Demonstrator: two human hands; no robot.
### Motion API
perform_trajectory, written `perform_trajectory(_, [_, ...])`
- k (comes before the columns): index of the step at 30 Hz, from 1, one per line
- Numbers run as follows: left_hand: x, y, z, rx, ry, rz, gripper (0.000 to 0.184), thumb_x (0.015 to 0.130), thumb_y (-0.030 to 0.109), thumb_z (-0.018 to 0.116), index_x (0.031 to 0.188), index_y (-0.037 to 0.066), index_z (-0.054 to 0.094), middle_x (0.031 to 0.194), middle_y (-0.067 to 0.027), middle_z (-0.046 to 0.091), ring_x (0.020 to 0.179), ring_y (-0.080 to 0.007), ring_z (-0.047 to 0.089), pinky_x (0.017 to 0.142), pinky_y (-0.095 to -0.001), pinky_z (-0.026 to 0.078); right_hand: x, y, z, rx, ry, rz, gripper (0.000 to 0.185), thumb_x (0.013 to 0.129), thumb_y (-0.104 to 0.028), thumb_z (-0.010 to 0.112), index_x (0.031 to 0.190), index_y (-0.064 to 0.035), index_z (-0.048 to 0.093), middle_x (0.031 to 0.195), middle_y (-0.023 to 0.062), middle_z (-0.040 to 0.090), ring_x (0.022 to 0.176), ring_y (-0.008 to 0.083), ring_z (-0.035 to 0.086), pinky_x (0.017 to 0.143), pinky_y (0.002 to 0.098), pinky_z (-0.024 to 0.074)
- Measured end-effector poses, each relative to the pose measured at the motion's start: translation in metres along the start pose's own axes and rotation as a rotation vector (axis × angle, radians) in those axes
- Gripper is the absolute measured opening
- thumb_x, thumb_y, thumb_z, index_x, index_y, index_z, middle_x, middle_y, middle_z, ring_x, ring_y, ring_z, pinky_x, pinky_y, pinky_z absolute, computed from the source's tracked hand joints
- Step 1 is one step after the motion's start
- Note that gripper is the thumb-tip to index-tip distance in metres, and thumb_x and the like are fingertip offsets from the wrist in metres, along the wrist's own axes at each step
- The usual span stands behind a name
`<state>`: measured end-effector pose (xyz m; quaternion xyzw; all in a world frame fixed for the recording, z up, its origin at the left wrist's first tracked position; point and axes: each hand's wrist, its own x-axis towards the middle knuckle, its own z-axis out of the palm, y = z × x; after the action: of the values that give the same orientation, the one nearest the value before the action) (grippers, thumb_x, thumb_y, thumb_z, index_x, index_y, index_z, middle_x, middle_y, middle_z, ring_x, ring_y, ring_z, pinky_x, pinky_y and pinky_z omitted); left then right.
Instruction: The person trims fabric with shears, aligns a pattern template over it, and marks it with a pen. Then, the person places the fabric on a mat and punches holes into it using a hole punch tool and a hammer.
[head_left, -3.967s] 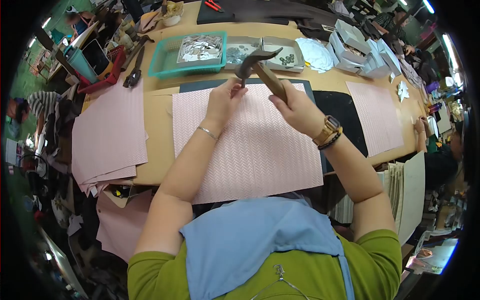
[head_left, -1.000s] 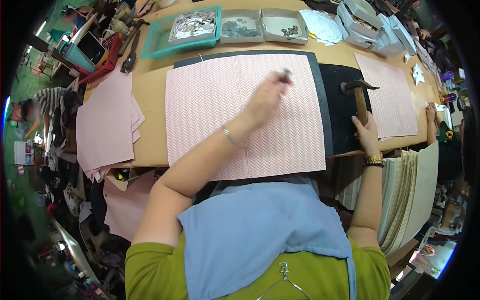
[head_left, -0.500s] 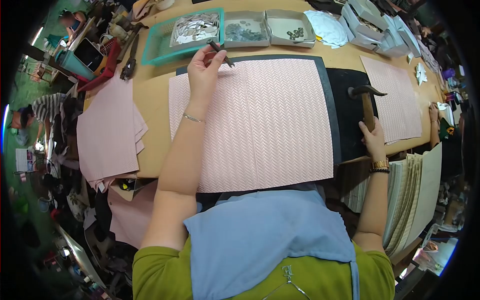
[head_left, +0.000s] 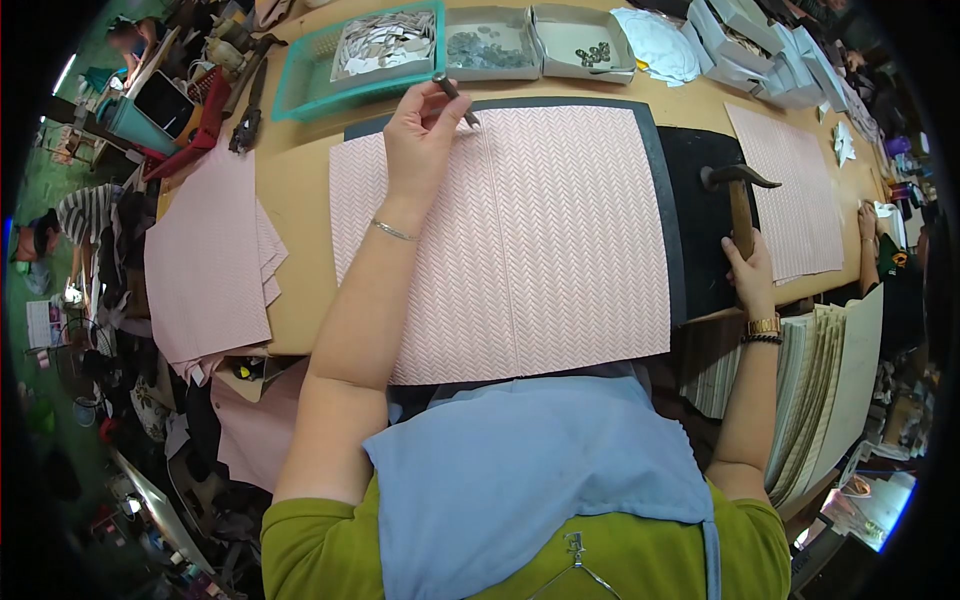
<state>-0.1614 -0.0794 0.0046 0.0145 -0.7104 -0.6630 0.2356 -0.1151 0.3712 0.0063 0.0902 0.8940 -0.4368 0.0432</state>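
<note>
A pale pink sheet point(head_left: 575, 240) with a raised herringbone pattern and a seam line down its middle lies in front of me on a dark board point(head_left: 660, 190). My left hand point(head_left: 422, 135) pinches a short dark metal punch point(head_left: 455, 100), tilted, its tip close to the sheet's top edge near the seam; whether it touches I cannot tell. In my right hand point(head_left: 748, 270) is a hammer point(head_left: 739, 205), gripped by its wooden handle, its curved dark head raised over a black pad point(head_left: 700, 225) right of the sheet.
A teal basket point(head_left: 300, 85) holds a box of pale pieces. Two open boxes point(head_left: 490, 72) with small metal parts stand beside it. More pink sheets lie left point(head_left: 210, 260) and right point(head_left: 790, 190). Upright boards point(head_left: 830, 390) stand below the table's right edge. Other people work at both sides.
The punch has become more upright, its tip shifting slightly right toward the seam at the top edge. My right hand with the hammer has barely moved. The view has shifted slightly.
</note>
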Motion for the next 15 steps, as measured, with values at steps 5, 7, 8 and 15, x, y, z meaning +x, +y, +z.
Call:
perform_trajectory(5, [0.006,-0.003,-0.014,0.434,0.038,0.179,0.021,0.095,0.019,0.054,0.105,0.001,0.058,0.091,-0.0124,0.069,0.078,-0.0234,0.066,0.072,-0.0323,0.050,-0.001,-0.001,0.001,0.004,0.005,-0.002,0.031,0.089,-0.029,0.067,0.103,-0.0057,0.052,0.070,-0.0022,0.049,0.047,0.0059,0.045,0.042,0.0214,0.0372])
perform_trajectory(7, [0.005,0.004,-0.022,0.640,-0.085,0.120,0.019,0.092,0.017,0.057,0.103,0.001,0.060,0.091,-0.0120,0.070,0.079,-0.0199,0.066,0.071,-0.0304,0.049,-0.001,-0.002,0.001,0.007,0.006,-0.006,0.031,0.089,-0.029,0.067,0.103,-0.0059,0.052,0.070,-0.0023,0.049,0.047,0.0058,0.045,0.042,0.0213,0.0372])
perform_trajectory(8, [0.003,0.007,-0.023,0.709,-0.124,0.072,0.020,0.091,0.017,0.059,0.103,0.002,0.060,0.090,-0.0125,0.069,0.078,-0.0211,0.067,0.070,-0.0310,0.048,-0.001,-0.002,0.001,0.011,0.006,-0.008,0.031,0.089,-0.029,0.067,0.103,-0.0059,0.052,0.069,-0.0024,0.049,0.047,0.0058,0.045,0.042,0.0213,0.0371])
perform_trajectory(15, [-0.001,0.014,-0.023,0.732,-0.159,0.057,0.020,0.086,0.016,0.063,0.102,0.004,0.062,0.083,-0.0100,0.069,0.071,-0.0178,0.065,0.066,-0.0290,0.048,-0.001,-0.003,0.001,-0.003,0.006,-0.012,0.030,0.089,-0.029,0.067,0.103,-0.0062,0.052,0.068,-0.0023,0.048,0.047,0.0060,0.045,0.042,0.0216,0.0367])
